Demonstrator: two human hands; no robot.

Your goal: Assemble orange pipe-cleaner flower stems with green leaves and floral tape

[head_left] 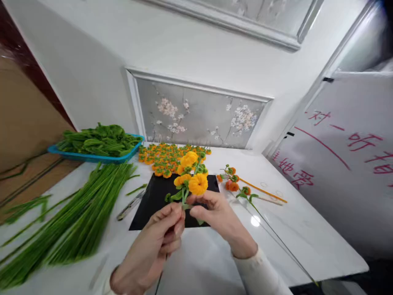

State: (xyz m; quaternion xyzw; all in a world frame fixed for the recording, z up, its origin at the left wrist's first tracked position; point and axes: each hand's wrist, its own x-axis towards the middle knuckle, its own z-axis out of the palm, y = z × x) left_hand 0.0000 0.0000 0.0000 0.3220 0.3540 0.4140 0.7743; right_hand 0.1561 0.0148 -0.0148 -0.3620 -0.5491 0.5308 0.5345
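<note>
My left hand is closed, pinching the stem of a spray of yellow-orange fuzzy flowers with green leaves. The blooms rise above my fingers, over a black mat. Against the stem, my right hand is closed too, thumb and forefinger on a pale green strip that looks like floral tape. Most of the strip is hidden by my fingers. A thin dark stem runs down below my left hand.
A blue tray of green leaf pieces stands at the back left, with long green fuzzy stems before it. Behind the mat lie several small orange flower heads. Scissors lie left of the mat; an orange flower spray lies right.
</note>
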